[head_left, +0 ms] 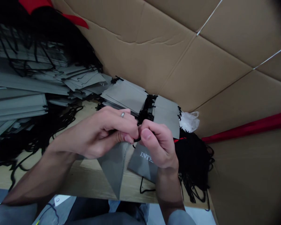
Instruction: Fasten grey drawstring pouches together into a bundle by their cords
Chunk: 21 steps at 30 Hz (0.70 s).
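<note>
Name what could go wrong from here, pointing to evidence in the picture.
The black cord between the left hand and right hand might slip, since little of it shows past the fingertips.
The lettered grey piece beneath the right hand could get nudged or creased.
Strands trailing from the black cord heap towards the table's front edge might snag.

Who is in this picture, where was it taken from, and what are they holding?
There's no robot here, just a person's two bare hands. The camera sits on the person's head, looking forward and down. The left hand and right hand meet, pinching a bit of black cord in their grip. Below them on the table is a gray piece with white letters. Flat gray pieces are piled at the left, and a black bundle of cords lies at the right.
</note>
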Motion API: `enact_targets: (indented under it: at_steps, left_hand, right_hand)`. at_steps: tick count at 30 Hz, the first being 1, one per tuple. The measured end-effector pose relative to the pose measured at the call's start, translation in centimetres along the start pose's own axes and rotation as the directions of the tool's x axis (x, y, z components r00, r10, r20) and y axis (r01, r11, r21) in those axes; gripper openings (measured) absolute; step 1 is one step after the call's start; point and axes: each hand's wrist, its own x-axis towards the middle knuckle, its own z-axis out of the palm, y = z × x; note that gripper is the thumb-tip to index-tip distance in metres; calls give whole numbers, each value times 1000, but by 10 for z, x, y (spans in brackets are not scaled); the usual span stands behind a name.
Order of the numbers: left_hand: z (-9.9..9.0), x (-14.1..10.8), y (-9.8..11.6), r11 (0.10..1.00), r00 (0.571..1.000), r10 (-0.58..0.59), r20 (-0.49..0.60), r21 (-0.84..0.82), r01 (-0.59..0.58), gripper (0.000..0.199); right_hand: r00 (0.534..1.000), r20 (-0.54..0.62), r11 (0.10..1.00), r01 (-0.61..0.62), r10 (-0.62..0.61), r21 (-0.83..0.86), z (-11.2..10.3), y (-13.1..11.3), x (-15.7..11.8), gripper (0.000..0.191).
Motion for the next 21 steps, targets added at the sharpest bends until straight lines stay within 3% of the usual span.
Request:
enact_targets:
  at_steps: [4,10,15,21]
  left_hand:
    - [-3,1,5,999,999,-43,-1,2,43,22]
    - [-9,0,10,993,997,-68,-18,92,70,19]
    - [-9,1,9,990,997,-69,-18,124,70,22]
    - [-6,2,7,978,996,-89,10,190,86,22]
  right_hand:
    - [1000,12,1000,6,-6,-3,-5,2,-1,25]
    - [990,-116,996,-81,77,-34,-20,-2,-10,55]
    - [995,-98,994,-27,16,-107,-7,0,-5,59]
    - [969,-242,988,5,-42,-151,8,1,0,58]
